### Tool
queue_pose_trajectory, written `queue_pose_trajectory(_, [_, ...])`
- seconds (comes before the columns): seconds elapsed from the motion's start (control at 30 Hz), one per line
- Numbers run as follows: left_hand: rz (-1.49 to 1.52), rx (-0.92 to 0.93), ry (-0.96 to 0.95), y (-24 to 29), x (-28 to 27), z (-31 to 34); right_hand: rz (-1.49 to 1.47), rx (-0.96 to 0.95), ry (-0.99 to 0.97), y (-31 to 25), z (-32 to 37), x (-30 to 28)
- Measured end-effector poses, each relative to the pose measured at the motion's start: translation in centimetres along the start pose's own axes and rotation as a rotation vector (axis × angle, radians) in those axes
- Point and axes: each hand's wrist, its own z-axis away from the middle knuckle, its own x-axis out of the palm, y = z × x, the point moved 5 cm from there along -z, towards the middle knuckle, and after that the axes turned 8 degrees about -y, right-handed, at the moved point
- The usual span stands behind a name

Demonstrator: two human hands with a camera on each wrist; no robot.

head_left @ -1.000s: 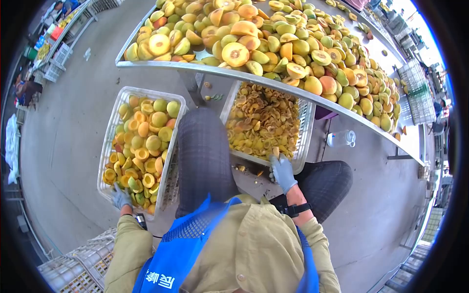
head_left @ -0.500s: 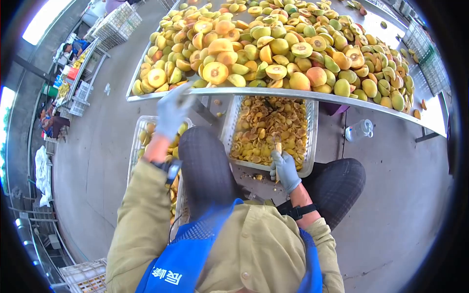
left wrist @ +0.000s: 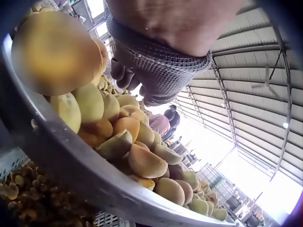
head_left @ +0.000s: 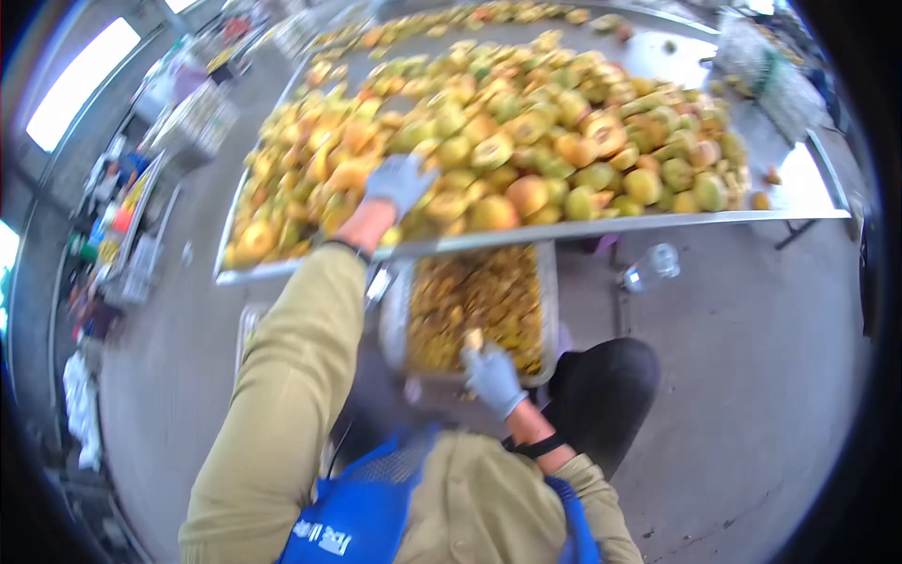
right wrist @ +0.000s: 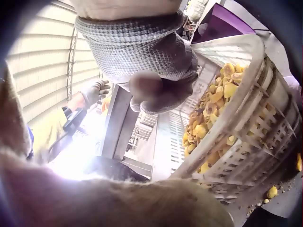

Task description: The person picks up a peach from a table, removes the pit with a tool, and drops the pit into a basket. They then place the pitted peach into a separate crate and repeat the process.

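My gloved left hand [head_left: 399,183] reaches over a heap of halved yellow peaches [head_left: 493,150] on the metal table [head_left: 573,228]. In the left wrist view its fingers hang loosely bent above the fruit, and nothing shows in them. Lower down, my gloved right hand [head_left: 495,379] grips a wooden-handled tool [head_left: 473,338] over the near edge of a white crate [head_left: 551,320] of peach scraps [head_left: 474,305]. The handle's round butt [right wrist: 146,86] pokes out of the fist in the right wrist view; the working end is hidden there.
The table's raised metal rim [left wrist: 97,182] runs between the peaches and the scrap crate below. A clear plastic jug [head_left: 650,268] stands on the floor at the right. My bent knee [head_left: 620,376] is beside the crate. Another crate [head_left: 249,329] peeks out behind my left sleeve.
My left hand has gone from the peach crate at the left up and across to the heap on the table. The right hand keeps its grip on the tool. The head view has shifted.
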Motion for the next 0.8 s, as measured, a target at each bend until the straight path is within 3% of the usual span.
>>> queue_pose_trajectory(0.03, [-0.043,0.03,0.08,0.8,0.7,-0.2,0.19,-0.019,0.015,-2.2,0.4,-0.6])
queue_pose_trajectory(0.07, [-0.088,-0.022,-0.033,2.0,0.7,-0.5,0.772,-0.451,0.18,-2.0,0.5,0.2])
queue_pose_trajectory(0.1, [-0.038,-0.044,-0.025,2.2,1.2,-1.0,0.319,-0.001,0.108,-2.2,0.5,-1.1])
queue_pose_trajectory(0.17, [-0.047,-0.069,-0.028,2.1,1.2,-1.1,0.212,-0.043,0.118,-3.1,0.8,-1.6])
queue_pose_trajectory(0.23, [-0.021,-0.05,-0.03,1.6,1.5,-0.8,0.48,-0.255,0.164,0.5,-0.4,-0.5])
queue_pose_trajectory(0.33, [0.033,-0.017,0.073,1.7,1.6,-0.5,0.044,0.114,0.0,-3.8,1.8,-2.0])
queue_pose_trajectory(0.4, [0.072,-0.009,0.115,0.8,2.3,0.2,0.154,-0.079,0.028,-1.0,0.6,-0.8])
queue_pose_trajectory(0.5, [0.082,0.031,0.174,0.8,2.0,0.8,0.038,0.035,-0.036,-0.9,0.8,-0.6])
queue_pose_trajectory(0.57, [0.019,0.183,0.314,2.4,0.6,1.5,-0.024,0.081,0.001,-3.6,1.7,-1.2])
queue_pose_trajectory(0.6, [0.011,0.182,0.265,2.9,0.3,1.6,-0.201,0.134,-0.019,-2.4,1.3,-0.7])
queue_pose_trajectory(0.73, [0.242,0.313,0.088,3.1,1.1,0.2,-0.269,0.158,-0.029,-2.5,1.3,-0.7])
queue_pose_trajectory(0.8, [0.036,0.406,-0.058,4.2,1.9,-0.6,-0.339,0.156,-0.039,-2.1,1.2,-0.5])
